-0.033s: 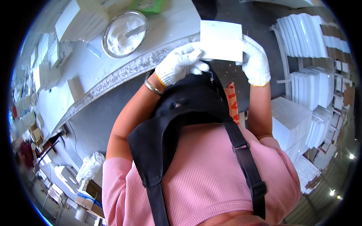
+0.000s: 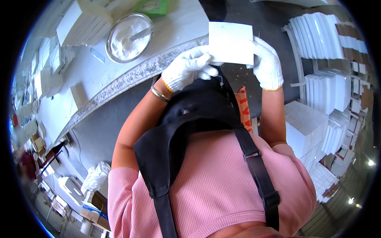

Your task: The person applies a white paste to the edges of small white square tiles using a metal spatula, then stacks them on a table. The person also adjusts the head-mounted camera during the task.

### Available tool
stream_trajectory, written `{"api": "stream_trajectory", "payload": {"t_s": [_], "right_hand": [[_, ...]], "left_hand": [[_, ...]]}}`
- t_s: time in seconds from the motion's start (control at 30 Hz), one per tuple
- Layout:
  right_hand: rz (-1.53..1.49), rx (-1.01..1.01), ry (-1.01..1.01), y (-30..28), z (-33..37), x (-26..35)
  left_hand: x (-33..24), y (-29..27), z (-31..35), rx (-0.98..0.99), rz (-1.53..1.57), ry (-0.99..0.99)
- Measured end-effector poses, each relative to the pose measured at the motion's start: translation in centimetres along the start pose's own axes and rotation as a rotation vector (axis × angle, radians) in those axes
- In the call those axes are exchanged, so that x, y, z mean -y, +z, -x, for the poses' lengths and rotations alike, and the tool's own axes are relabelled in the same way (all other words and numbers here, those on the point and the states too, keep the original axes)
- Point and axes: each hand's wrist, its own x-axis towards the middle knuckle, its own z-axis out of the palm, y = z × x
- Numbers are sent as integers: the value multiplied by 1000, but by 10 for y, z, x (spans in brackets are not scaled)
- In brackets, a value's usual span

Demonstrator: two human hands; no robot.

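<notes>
- Nearest us: our pink ribbed top [image 2: 214, 186] and a black apron [image 2: 186, 131] with straps, filling the lower middle of the view.
- Our left hand [image 2: 186, 71], in a white knit glove with a metal bangle [image 2: 159, 94] at the wrist, grips the lower left edge of a white square card [image 2: 231, 43], fingers curled onto it.
- Our right hand [image 2: 266, 65], gloved alike, pinches the card's right edge, thumb in front.
- The card is held upright between both hands, above the apron bib and clear of the worktable [image 2: 131, 73].
- Beyond the left hand: the white worktable with a speckled edge, bearing a round metal bowl [image 2: 129, 37] of white paste with a tool lying in it.
- Further left along the table: flat white boards [image 2: 71, 23].
- To the right, past the right hand: stacks of white boxes [image 2: 317, 91] on the dark floor.
</notes>
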Motion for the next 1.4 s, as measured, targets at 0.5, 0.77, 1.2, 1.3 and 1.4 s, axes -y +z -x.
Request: {"api": "stream_trajectory", "payload": {"t_s": [0.5, 0.77, 1.2, 1.3, 1.4], "right_hand": [[-12, 71, -111, -5, -3, -5], [-55, 175, -87, 4, -4, 0], [84, 441, -107, 97, -14, 0], [109, 485, -41, 94, -24, 4], [111, 452, -58, 105, -24, -2]], "left_hand": [[-18, 11, 12, -93, -229, 56], [-30, 18, 21, -126, -167, 129], [-56, 7, 102, -474, -188, 401], [-82, 0, 161, -628, -76, 491], [-117, -24, 222, -826, -183, 712]]}}
